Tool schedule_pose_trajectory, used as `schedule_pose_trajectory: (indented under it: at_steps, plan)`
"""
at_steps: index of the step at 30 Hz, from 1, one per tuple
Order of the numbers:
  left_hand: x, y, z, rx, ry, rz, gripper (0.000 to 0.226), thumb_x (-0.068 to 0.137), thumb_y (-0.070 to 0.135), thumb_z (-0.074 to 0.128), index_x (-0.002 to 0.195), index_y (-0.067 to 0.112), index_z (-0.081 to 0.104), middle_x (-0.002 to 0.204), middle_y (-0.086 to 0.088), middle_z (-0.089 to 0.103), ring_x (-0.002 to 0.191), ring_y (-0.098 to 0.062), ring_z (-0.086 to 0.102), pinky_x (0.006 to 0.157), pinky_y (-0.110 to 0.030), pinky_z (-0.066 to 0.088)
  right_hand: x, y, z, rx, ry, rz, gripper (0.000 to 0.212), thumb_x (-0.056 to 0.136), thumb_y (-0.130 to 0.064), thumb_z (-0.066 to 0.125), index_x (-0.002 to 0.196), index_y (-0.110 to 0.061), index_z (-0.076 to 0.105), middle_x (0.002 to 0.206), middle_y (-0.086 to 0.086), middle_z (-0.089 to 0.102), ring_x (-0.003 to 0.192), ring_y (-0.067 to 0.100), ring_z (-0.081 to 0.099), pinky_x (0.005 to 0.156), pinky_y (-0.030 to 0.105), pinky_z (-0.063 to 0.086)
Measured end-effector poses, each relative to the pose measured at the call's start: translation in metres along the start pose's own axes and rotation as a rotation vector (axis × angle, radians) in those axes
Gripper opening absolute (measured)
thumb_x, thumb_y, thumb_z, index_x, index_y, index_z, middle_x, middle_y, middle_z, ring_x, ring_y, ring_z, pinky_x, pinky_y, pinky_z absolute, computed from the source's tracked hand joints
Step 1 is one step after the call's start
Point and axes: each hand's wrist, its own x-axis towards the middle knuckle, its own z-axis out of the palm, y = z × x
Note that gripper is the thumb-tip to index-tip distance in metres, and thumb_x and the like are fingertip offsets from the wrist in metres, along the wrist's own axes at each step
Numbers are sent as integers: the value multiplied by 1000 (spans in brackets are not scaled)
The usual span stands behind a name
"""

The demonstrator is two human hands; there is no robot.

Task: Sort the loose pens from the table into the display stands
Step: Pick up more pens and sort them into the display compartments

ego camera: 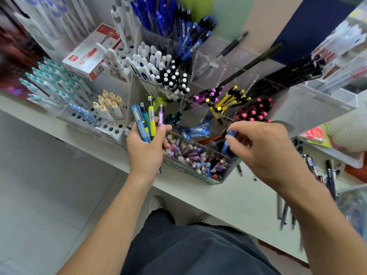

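Two hands work over the surface [228, 197] edge. Nearest, the left hand [146, 149] grips a mixed bunch of pens [148, 120], fanned upright so their colours can be read, probably as a reserve to deal out one at a time. Level with it, the right hand [262, 149] pinches a blue pen [228, 140] between thumb and fingertips, tip down, above the clear display stand [224, 108]; it seems aimed at the compartment holding like-coloured blue pens [195, 132], though blur hides exactly which slot. Between the hands sits a box of mixed pastel pens [195, 157]. Loose pens [329, 175] lie on the surface to the right, not yet sorted. Farther back, the stand's compartments keep yellow, pink and black pens apart by colour, and a perforated rack [111, 127] stands left.
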Motion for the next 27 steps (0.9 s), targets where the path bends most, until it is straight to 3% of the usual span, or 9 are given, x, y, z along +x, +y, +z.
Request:
schedule_pose_trajectory:
  at_steps: [2,4,8,11,15,19,22,25,27]
  plan:
    - [2,2,-7,-22,49,-1,11,98,9,64,99,19,60,91,-10,76,51,-14,54,45,-19,47,-2,-15,-24,215,371,2,6,92,-14,70,88,-12,74,69,0,67,64,17,59,63,24,46]
    - [5,2,-12,-16,58,-6,8,98,10,64,100,18,61,91,-8,77,52,-14,55,45,-20,47,7,-24,-24,341,469,13,6,92,-12,70,92,-11,75,71,0,69,64,16,61,61,23,48]
    - [5,3,-12,-13,36,-25,7,98,10,63,104,14,61,93,-10,76,54,-15,55,46,-20,47,36,-28,28,389,211,136,7,92,-15,71,94,-12,77,80,-2,71,68,13,61,69,36,54]
    - [6,5,-15,-67,-10,-71,12,98,9,64,109,13,61,95,-11,77,55,-15,55,46,-21,46,35,-30,51,171,25,186,32,96,-30,68,123,-14,68,105,2,67,89,18,60,85,40,52]
    - [7,13,-22,-209,-136,-209,24,89,7,69,112,8,63,96,-15,77,53,-11,56,46,-19,45,25,-42,60,-17,-181,333,49,95,-45,65,131,-15,53,113,7,62,103,30,59,79,39,42]
    - [8,15,-25,-125,-236,-225,19,91,1,67,108,8,62,97,-16,77,54,-11,58,47,-20,46,32,-42,71,47,-113,286,27,101,-19,58,124,-6,58,109,14,67,99,35,60,77,43,45]
    - [8,17,-25,-76,-314,-231,15,95,0,62,107,5,55,96,-16,76,53,-13,57,46,-21,45,30,-37,66,24,-99,171,31,102,-18,56,131,-10,57,110,11,70,98,33,61,79,47,52]
    - [3,23,-21,-75,-469,-269,15,94,2,61,105,6,51,92,-15,76,52,-14,56,45,-22,44,21,-36,47,393,27,247,28,100,-28,61,125,-16,68,98,-4,74,86,14,68,80,30,54]
    - [-3,29,-14,-81,-608,-298,20,87,8,64,103,8,53,88,-12,76,50,-14,56,44,-22,44,19,-41,33,823,10,352,18,95,-26,67,109,-16,73,85,-7,74,69,4,66,64,18,50]
